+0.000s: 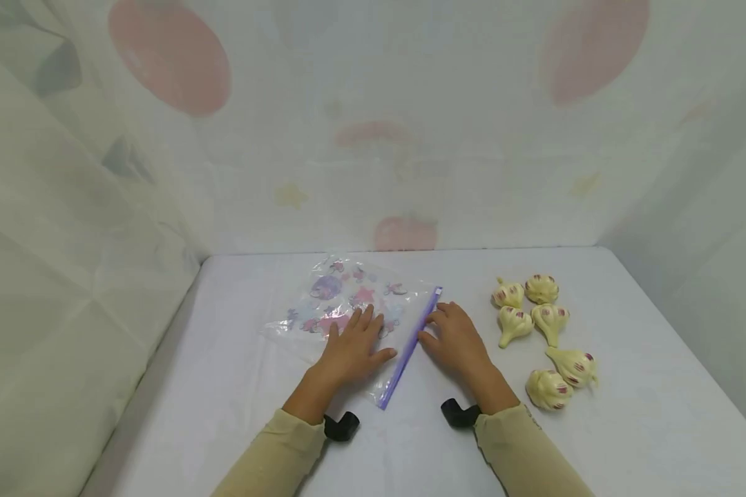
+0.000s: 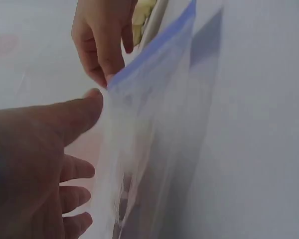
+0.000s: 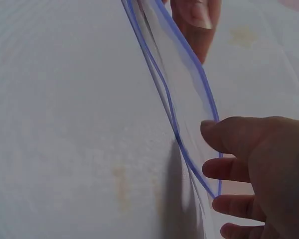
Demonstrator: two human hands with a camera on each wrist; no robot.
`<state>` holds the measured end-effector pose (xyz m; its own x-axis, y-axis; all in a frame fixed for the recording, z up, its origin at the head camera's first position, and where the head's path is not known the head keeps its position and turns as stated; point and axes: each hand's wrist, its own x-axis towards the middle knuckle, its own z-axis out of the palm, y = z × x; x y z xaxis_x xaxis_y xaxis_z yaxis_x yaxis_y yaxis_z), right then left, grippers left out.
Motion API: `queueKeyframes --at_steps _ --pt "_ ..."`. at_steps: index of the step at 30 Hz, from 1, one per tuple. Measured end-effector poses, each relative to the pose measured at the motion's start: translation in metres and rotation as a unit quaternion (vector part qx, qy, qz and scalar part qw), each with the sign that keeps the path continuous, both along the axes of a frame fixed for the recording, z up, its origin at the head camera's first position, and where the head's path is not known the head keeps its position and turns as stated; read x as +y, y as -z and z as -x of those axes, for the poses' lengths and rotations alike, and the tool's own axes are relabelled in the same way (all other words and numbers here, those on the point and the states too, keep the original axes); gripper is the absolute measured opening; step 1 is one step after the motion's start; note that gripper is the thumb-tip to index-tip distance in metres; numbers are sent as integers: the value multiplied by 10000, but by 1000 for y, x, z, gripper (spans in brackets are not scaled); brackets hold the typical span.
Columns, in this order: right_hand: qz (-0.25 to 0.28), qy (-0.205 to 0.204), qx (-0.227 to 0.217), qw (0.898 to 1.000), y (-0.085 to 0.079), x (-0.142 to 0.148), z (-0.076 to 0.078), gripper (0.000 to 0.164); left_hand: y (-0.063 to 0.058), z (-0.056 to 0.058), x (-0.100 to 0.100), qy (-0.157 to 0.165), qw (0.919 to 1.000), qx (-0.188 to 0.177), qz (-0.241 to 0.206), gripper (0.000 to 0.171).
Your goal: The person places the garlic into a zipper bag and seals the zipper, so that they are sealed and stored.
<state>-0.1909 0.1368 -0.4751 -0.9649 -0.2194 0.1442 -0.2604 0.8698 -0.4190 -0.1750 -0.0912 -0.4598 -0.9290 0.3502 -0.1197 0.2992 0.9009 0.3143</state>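
A clear zip bag with pink and purple prints and a purple zip strip lies slanted on the table. My left hand rests over its printed side, fingers spread; in the left wrist view its thumb and fingers are apart. At the strip's right side is my right hand, fingertips touching the strip. The right wrist view shows the bag's purple-edged mouth parted, with that hand's thumb and fingers at the rim and a gap between them. The left palm is hidden in the head view.
Several garlic bulbs lie on the right side of the white table. Black angled pieces, one on the left wrist and one on the right, stick out inward. Pale printed curtains stand behind and beside the table.
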Motion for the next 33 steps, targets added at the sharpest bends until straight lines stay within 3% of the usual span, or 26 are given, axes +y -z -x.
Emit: queueKeyframes --at_steps 4,7,13,18,21,27,33 --pt "340 -299 -49 9990 -1 -2 -2 39 -1 -2 6 205 9981 -189 -550 75" --pt "476 -539 -46 9974 -1 -4 -4 42 1 -4 11 205 9962 -117 -837 72" --pt "515 -796 -186 9953 -2 -9 -7 48 6 -5 18 59 9936 582 -965 49" --pt "593 -905 -326 9936 -2 -11 -9 50 7 -4 19 -116 9861 999 -1324 17" --pt "689 -1068 -193 9917 0 -10 -8 49 7 -3 20 -216 9797 1155 -1626 7" --pt "679 -1137 -193 9910 5 -8 -6 56 10 -1 20 -249 9568 1424 -2524 5" --pt "500 -1041 -285 9929 6 -9 -5 79 18 3 17 -351 9142 1201 -3855 5"
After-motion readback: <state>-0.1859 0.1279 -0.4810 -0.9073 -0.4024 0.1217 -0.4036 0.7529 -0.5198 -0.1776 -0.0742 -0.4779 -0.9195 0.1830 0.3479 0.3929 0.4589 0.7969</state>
